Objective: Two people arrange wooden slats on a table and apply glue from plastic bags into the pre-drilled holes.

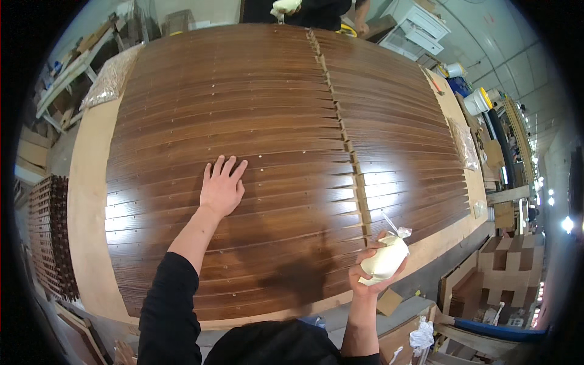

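At the far left edge stands one stack of dark brown slatted wood pieces, beside the pale plywood workbench. One clear plastic bag of small light-coloured parts lies at the bench's upper left corner.

The bench carries two panels of glossy dark brown wooden slats: a wide left panel and a narrower right panel, meeting along one stepped seam that runs from the far edge to the near edge. Small pale dots show in rows on the left panel; I cannot count them reliably.

Your left hand lies flat, palm down, on the left panel, fingers spread and extended away from you, holding nothing. The forearm is bare to the elbow, with a black sleeve above it.

Your right hand is raised just past the near edge of the bench, close to the seam's lower end, fingers curled around one cream-coloured soft squeeze bag with a twisted clear tip. The bag is clear of the wood, its tip pointing up and away.

Along the right bench edge lies a second clear plastic bag. Two white buckets stand beyond it.

At the far edge, another person's hand holds a similar cream bag.
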`<control>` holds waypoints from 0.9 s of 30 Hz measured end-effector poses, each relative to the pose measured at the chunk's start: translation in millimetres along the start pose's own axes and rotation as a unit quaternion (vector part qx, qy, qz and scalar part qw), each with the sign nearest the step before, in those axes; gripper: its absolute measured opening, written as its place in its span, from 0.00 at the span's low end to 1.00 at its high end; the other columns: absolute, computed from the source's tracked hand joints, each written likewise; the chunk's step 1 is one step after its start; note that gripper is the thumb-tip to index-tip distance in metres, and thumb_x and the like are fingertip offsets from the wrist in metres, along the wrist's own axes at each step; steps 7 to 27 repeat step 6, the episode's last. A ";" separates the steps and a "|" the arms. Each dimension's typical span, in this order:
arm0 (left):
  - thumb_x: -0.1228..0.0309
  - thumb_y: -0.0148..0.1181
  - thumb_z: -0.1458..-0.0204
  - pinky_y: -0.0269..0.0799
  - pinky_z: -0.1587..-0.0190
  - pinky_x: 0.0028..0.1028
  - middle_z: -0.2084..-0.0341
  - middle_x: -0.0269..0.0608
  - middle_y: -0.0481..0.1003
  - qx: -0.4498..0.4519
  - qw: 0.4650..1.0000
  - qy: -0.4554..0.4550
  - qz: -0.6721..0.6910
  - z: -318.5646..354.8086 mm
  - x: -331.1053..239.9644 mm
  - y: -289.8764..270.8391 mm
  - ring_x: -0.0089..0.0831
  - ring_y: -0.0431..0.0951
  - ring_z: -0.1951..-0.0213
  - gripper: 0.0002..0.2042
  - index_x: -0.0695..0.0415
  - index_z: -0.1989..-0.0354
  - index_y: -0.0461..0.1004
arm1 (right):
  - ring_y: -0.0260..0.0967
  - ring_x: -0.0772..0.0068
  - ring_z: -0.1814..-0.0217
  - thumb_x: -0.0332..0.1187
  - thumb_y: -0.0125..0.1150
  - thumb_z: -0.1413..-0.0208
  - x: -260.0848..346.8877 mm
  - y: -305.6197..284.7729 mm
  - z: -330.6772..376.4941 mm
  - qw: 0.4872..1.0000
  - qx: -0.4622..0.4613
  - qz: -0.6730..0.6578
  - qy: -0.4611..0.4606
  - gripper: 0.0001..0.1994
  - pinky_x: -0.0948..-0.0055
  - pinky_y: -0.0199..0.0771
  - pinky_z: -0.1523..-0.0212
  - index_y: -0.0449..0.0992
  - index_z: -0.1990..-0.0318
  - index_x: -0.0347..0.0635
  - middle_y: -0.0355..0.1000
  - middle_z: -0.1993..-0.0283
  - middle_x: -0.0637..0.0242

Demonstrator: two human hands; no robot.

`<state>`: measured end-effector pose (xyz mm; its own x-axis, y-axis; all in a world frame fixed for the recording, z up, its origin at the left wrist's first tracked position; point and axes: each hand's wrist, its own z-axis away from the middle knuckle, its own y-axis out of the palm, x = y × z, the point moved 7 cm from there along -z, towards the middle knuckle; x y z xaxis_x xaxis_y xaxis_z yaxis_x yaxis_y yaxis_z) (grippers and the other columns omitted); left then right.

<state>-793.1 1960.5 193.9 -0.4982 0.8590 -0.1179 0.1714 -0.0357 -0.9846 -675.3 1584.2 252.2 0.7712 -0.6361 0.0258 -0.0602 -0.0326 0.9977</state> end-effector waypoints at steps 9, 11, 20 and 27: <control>0.53 0.58 0.39 0.51 0.23 0.53 0.24 0.48 0.58 0.092 0.985 -0.142 0.039 18.7 -54.5 7.2 0.51 0.54 0.23 0.34 0.45 0.24 0.60 | 0.64 0.57 0.27 0.70 0.60 0.42 59.3 -5.3 39.3 0.995 0.076 -0.064 0.010 0.47 0.54 0.75 0.57 0.55 0.21 0.61 0.69 0.30 0.67; 0.53 0.58 0.39 0.51 0.23 0.53 0.24 0.48 0.58 0.092 0.985 -0.142 0.039 18.7 -54.5 7.2 0.51 0.54 0.23 0.34 0.45 0.24 0.60 | 0.64 0.57 0.27 0.70 0.60 0.42 59.3 -5.3 39.3 0.995 0.076 -0.064 0.010 0.47 0.54 0.75 0.57 0.55 0.21 0.61 0.69 0.30 0.67; 0.53 0.58 0.39 0.51 0.23 0.53 0.24 0.48 0.58 0.092 0.985 -0.142 0.039 18.7 -54.5 7.2 0.51 0.54 0.23 0.34 0.45 0.24 0.60 | 0.64 0.57 0.27 0.70 0.60 0.42 59.3 -5.3 39.3 0.995 0.076 -0.064 0.010 0.47 0.54 0.75 0.57 0.55 0.21 0.61 0.69 0.30 0.67; 0.53 0.58 0.39 0.51 0.23 0.53 0.24 0.48 0.58 0.092 0.985 -0.142 0.039 18.7 -54.5 7.2 0.51 0.54 0.23 0.34 0.45 0.24 0.60 | 0.64 0.57 0.27 0.70 0.60 0.42 59.3 -5.3 39.3 0.995 0.076 -0.064 0.010 0.47 0.54 0.75 0.57 0.55 0.21 0.61 0.69 0.30 0.67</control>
